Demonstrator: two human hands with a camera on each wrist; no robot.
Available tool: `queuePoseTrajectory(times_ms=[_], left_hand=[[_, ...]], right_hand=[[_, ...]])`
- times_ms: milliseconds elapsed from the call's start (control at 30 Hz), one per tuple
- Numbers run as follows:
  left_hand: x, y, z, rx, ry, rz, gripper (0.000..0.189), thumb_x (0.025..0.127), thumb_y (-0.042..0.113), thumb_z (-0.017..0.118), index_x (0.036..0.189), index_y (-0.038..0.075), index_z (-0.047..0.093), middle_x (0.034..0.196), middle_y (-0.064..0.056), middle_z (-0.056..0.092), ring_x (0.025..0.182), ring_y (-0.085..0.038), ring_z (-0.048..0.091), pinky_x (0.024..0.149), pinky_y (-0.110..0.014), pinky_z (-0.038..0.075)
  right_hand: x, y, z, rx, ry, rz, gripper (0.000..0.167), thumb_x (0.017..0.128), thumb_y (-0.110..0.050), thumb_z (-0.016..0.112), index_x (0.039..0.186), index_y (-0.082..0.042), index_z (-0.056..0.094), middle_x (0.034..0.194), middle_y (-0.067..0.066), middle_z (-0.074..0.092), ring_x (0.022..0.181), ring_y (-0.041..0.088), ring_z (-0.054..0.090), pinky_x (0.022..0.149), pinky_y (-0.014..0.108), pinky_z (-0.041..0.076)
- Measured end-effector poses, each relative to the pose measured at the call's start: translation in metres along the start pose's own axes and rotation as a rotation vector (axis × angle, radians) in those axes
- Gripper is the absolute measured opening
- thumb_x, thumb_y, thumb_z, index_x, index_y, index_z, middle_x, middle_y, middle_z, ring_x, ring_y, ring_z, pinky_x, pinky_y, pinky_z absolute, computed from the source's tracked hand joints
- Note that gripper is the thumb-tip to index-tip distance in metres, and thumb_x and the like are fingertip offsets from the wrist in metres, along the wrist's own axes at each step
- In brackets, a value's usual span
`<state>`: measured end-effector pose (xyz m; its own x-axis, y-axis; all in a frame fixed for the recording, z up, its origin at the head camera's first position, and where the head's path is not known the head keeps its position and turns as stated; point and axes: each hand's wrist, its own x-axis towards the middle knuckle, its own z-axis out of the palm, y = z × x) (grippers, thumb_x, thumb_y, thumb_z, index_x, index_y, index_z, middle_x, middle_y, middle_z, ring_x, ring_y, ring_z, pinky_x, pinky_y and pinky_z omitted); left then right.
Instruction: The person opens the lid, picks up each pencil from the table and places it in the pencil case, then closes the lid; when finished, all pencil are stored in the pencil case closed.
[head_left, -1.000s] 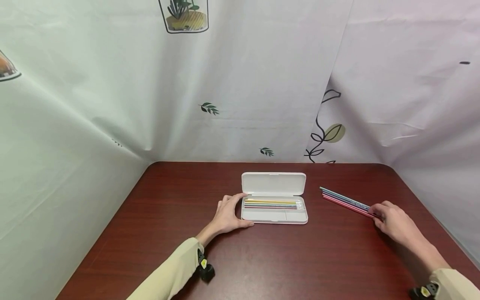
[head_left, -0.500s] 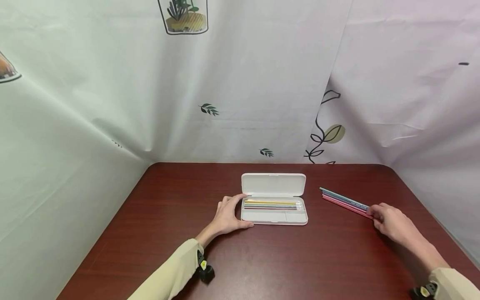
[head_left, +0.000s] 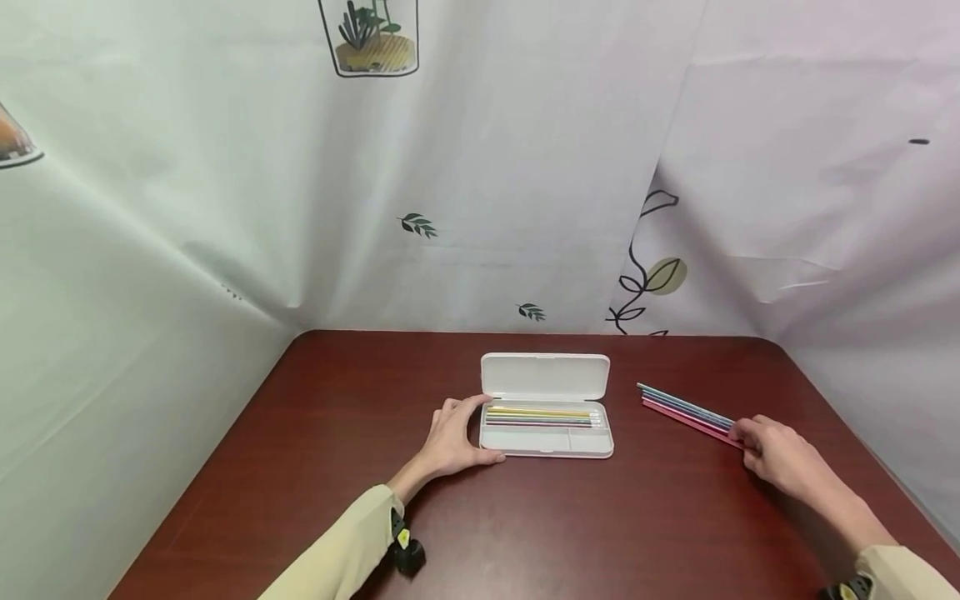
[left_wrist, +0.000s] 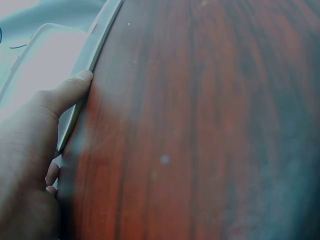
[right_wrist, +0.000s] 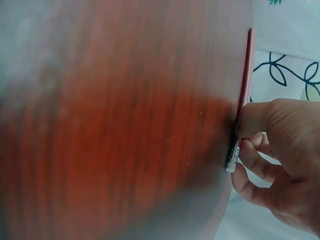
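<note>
A white pencil case [head_left: 546,443] stands with its lid raised at the middle of the table. Several pencils [head_left: 536,417] with pale ends lie in its rear compartment, one yellow. My left hand [head_left: 452,437] grips the case's left end, thumb on the front edge and forefinger by the back corner. To the right, several blue and pink pencils [head_left: 686,412] lie slanted side by side on the table. My right hand [head_left: 780,457] pinches their near right end. In the right wrist view, the thumb presses a pink pencil [right_wrist: 246,75] with a white eraser; the other fingers curl behind.
The dark red-brown table [head_left: 585,533] has rounded far corners. A white cloth [head_left: 480,167] printed with plants hangs behind it and along both sides. A black wrist camera [head_left: 407,554] sits at the left sleeve.
My right hand has slid slightly left along the pencils. The left hand and the case keep their places; the head view has tilted up a little.
</note>
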<state>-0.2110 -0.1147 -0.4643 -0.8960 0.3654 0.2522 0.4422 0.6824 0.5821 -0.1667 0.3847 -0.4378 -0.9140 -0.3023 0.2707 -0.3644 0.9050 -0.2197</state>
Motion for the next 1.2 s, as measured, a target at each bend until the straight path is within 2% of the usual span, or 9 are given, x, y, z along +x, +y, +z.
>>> queuePoseTrajectory(times_ms=[233, 567, 1200], left_hand=[[0.000, 0.001, 0.001, 0.000, -0.002, -0.008, 0.090, 0.066, 0.043, 0.091, 0.142, 0.014, 0.052, 0.130, -0.002, 0.059, 0.108, -0.023, 0.044, 0.089, -0.044, 0.031], [0.000, 0.001, 0.000, 0.007, -0.005, -0.006, 0.090, 0.066, 0.043, 0.091, 0.142, 0.014, 0.052, 0.128, -0.002, 0.060, 0.109, -0.023, 0.045, 0.090, -0.044, 0.031], [0.001, 0.001, 0.001, 0.026, -0.001, 0.005, 0.090, 0.065, 0.043, 0.091, 0.141, 0.014, 0.053, 0.128, -0.002, 0.061, 0.108, -0.024, 0.046, 0.090, -0.044, 0.032]], right_hand=[[0.002, -0.006, -0.002, -0.014, 0.063, -0.068, 0.031, 0.067, 0.009, 0.074, 0.090, -0.011, 0.066, 0.078, -0.006, 0.049, 0.068, 0.009, 0.044, 0.054, 0.033, 0.037], [0.013, -0.030, -0.006, 0.000, 0.128, -0.180, 0.038, 0.062, 0.010, 0.078, 0.089, -0.014, 0.067, 0.080, -0.012, 0.049, 0.068, 0.004, 0.043, 0.054, 0.030, 0.039], [0.043, -0.071, 0.002, 0.085, 0.160, -0.326, 0.038, 0.061, 0.009, 0.076, 0.088, -0.017, 0.068, 0.083, -0.011, 0.054, 0.071, 0.007, 0.049, 0.057, 0.031, 0.043]])
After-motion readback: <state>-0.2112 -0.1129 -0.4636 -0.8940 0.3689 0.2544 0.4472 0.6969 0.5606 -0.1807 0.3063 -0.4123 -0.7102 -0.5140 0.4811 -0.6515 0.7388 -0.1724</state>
